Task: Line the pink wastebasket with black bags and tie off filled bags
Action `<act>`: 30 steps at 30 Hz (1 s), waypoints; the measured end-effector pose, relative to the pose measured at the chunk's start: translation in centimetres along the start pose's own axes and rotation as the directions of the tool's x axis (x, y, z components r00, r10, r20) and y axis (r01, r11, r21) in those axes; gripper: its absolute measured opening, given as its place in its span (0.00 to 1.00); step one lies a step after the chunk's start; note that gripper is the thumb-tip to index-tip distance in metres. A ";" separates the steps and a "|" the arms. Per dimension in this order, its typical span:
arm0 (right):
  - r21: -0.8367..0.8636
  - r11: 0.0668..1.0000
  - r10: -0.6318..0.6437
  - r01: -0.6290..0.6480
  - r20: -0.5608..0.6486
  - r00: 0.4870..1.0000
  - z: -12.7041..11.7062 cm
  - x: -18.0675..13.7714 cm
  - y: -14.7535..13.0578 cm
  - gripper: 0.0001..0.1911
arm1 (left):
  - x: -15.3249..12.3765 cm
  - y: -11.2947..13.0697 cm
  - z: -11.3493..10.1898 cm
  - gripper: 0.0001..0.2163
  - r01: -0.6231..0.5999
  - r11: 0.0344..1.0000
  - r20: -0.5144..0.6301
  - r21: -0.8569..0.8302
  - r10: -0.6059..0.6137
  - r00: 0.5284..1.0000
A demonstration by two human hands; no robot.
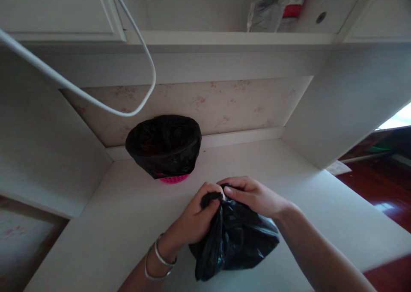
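Observation:
A filled black plastic bag [236,238] sits on the white surface [128,215] in front of me. My left hand [195,217], with silver bangles on the wrist, is closed round the gathered top of the bag. My right hand [253,195] pinches the same bunched top from the right, fingers pressed together. Both hands meet at the bag's neck. Behind them, against the wall, stands a pink basket [174,179] lined with another black bag [163,144].
White panels wall in the recess on the left [38,146] and right [346,108]. A white cable [141,43] hangs in a loop at upper left. Packets [276,7] lie on the shelf above. Red wooden floor [379,189] shows at the right.

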State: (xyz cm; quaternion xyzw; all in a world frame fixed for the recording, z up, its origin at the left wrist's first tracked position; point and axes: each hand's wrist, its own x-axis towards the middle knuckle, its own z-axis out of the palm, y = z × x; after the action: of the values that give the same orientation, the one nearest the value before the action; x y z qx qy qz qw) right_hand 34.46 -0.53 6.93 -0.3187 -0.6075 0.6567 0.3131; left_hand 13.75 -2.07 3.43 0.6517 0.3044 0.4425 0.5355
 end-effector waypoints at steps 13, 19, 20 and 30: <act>0.094 0.996 0.049 -0.002 -0.494 0.868 0.8 0.6 -1.1 0.24 | 1.8 -1.4 0.7 0.14 0.155 0.963 0.082 0.222 -0.177 0.981; 0.187 0.982 0.097 -0.034 -0.336 0.937 2.0 -1.2 -2.7 0.23 | 1.9 -2.0 1.6 0.14 0.119 0.992 0.012 -0.038 -0.119 0.993; 0.214 0.976 0.105 -0.039 -0.308 0.946 2.3 -1.6 -2.9 0.22 | 1.9 -1.8 1.7 0.14 0.114 0.992 0.019 -0.045 -0.114 0.993; -0.313 0.947 -0.174 0.071 -0.315 0.933 4.4 -4.5 -1.6 0.11 | 1.0 -0.5 2.0 0.13 0.150 0.987 -0.004 -0.054 -0.150 0.989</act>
State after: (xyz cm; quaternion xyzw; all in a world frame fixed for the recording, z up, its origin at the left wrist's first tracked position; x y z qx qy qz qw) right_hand 33.71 -6.60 9.00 -0.4309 -0.6551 0.4727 0.4023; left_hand 16.06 -1.93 3.11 0.6107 0.3428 0.4114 0.5833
